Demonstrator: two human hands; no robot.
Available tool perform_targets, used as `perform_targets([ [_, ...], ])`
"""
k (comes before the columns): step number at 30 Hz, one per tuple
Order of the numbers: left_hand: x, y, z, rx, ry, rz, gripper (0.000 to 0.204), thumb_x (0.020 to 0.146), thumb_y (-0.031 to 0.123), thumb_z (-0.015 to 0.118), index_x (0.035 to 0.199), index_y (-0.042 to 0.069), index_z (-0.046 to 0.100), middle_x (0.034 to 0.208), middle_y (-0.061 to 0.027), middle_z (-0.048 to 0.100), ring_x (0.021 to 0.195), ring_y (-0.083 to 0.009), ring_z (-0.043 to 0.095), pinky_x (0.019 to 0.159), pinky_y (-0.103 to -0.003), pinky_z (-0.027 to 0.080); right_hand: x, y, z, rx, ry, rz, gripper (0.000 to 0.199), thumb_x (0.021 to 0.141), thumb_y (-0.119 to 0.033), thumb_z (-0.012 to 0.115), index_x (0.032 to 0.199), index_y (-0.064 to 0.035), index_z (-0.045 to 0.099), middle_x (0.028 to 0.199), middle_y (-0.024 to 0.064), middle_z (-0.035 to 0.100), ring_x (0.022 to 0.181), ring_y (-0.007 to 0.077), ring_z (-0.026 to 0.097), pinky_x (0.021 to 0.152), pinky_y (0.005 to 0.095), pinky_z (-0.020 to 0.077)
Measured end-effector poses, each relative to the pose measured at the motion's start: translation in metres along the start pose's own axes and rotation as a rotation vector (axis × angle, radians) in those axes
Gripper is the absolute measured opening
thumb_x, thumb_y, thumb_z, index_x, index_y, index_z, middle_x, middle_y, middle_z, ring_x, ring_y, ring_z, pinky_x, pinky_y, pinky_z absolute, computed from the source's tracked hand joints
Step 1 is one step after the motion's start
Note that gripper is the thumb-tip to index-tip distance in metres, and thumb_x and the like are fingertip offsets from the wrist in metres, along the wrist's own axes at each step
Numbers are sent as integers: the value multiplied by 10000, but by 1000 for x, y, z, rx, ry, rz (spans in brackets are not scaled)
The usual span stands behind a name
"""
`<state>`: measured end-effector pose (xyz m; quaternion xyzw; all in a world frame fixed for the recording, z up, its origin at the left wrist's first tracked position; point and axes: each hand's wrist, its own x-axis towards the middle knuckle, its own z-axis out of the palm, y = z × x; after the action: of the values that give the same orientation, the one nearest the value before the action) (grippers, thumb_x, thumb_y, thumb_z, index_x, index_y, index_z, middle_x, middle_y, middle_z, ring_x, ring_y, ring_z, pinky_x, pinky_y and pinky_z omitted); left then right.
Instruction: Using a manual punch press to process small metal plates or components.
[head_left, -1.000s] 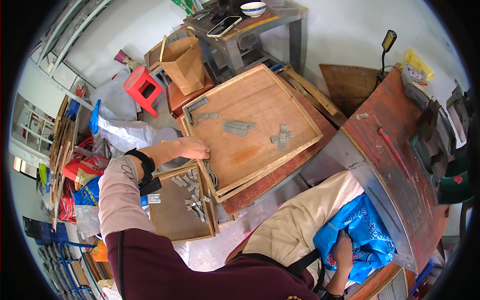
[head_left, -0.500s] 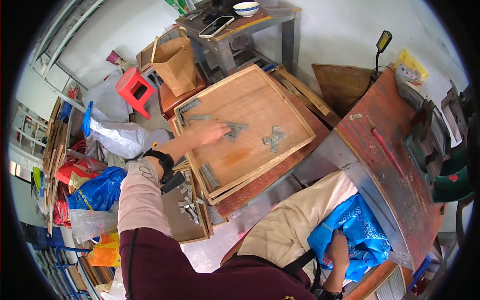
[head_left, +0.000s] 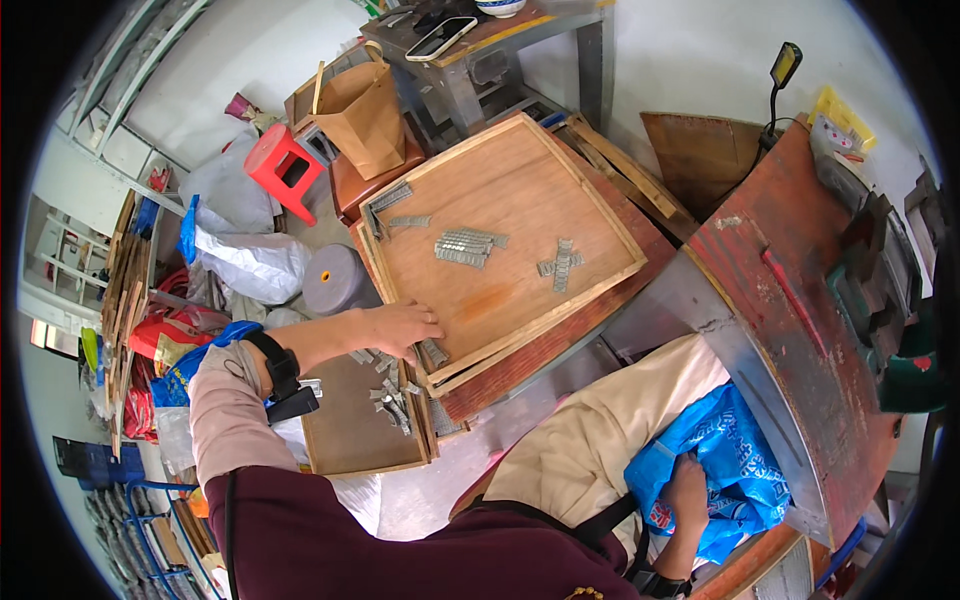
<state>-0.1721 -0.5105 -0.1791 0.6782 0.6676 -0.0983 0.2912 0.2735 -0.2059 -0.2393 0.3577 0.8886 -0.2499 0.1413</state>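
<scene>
My left hand [head_left: 398,328] lies over the near left corner of a shallow wooden tray [head_left: 590,290], fingers apart, touching a row of grey ridged metal strips [head_left: 434,353] that it partly covers. Farther in, a neat side-by-side group of such strips [head_left: 465,247] rests on the tray floor. A crossed group of strips [head_left: 560,263] sits to its right, and more strips [head_left: 390,196] line the far left corner. Down at the right, my right hand [head_left: 686,495] is curled closed in the folds of a blue plastic bag [head_left: 735,455] on my lap; its fingertips are hidden.
A smaller wooden tray [head_left: 345,420] with loose metal pieces stands lower, left of the big one. A grey round stool [head_left: 338,280], a red stool [head_left: 283,170] and a paper bag [head_left: 362,120] are beyond. A reddish worn tabletop [head_left: 790,270] flanks the right.
My left hand has moved from the strips mid-tray toward me, to the near left corner. The mid-tray group is now uncovered. My right hand stays in the blue bag. The view has shifted slightly.
</scene>
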Motion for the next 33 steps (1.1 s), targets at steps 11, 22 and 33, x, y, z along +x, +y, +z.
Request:
perform_targets([
  [11,-8,-19,17,-12,-65,69,209,757,195,666,925,88,602,840,-109,556,877,-312,548,777,-439,435,-3,14,11,31,88,-31,250,816,-98,568,1004,63,538,926,273,592,824,437,597,724,479,494],
  [22,-4,-18,22,264,28,114,287,731,146,633,997,65,560,958,-78,556,934,-267,545,869,-379,421,-3,10,11,28,82,-38,233,829,-93,554,1010,54,536,930,271,589,832,429,598,722,477,494],
  [33,54,-60,-34,303,534,-246,483,705,96,642,1164,43,503,1182,-132,500,1185,-316,405,938,-414,374,0,6,7,73,77,26,233,748,58,487,976,74,534,927,308,580,872,459,571,765,497,470],
])
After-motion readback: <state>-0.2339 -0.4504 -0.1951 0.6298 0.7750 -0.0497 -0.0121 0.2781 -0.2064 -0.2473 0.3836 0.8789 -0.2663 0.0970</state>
